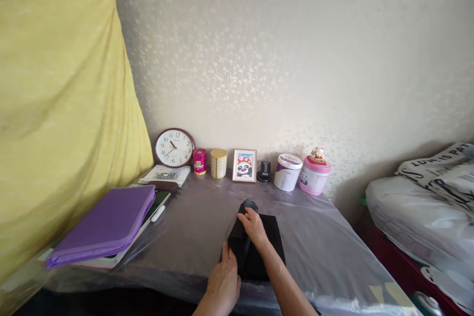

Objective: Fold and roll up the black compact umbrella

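Observation:
A folded piece of black fabric point(272, 242) lies at the table's near edge, part of it raised and bent over at the left. Its exact kind cannot be made out. My right hand point(254, 227) is closed on the raised upper part, with a greyish-black end sticking out just beyond the fingers. Lower down, my left hand point(224, 276) grips the left edge of the same fabric, its fingers partly hidden behind the fold.
Along the wall stand a round clock point(175, 147), a pink tin point(199, 162), a yellow-lidded can point(218, 163), a panda picture frame point(244, 165), a black stapler-like object point(264, 172) and two tubs point(287, 173). A purple folder point(103, 222) lies left on the plastic-covered table point(177, 237).

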A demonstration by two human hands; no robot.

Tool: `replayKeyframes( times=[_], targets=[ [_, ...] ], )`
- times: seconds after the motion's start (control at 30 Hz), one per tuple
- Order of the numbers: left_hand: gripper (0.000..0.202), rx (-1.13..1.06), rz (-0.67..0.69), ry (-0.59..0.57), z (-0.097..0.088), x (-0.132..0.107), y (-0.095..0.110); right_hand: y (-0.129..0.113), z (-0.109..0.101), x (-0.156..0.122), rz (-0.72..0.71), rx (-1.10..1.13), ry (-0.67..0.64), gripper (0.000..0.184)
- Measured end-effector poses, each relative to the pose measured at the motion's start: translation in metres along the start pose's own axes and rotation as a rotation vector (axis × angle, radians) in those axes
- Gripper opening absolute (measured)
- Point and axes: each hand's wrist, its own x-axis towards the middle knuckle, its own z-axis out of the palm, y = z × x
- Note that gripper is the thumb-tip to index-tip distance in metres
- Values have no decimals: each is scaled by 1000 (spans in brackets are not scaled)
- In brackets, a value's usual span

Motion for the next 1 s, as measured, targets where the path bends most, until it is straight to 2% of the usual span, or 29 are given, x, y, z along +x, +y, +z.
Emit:
replayKeyframes(
  times=[0.23,0.37,0.5,0.6,0.7,0.8,1.0],
  targets=[
    [67,32,30,-2,-2,-1,-4,-1,4,-2,4,-190,-76,39],
    [61,17,58,-10,-10,-9,-11,-3,2,-4,-14,-175,-125,37],
    [48,42,31,141,-20,-16,-12,-3,3,-7,-48,-26,-188,29],
    [47,30,170,197,-24,-13,-8,-4,4,-9,-103,41,-215,25],
    [68,22,274,119,-20,-7,-6,-6,4,-13,-166,2,-226,25],
    [83,14,242,23,-12,-3,-7,-9,0,-23,-258,-59,-258,27],
    [90,57,172,-82,-7,-2,-3,-2,-10,-39,-535,-185,-250,27]
  ],
)
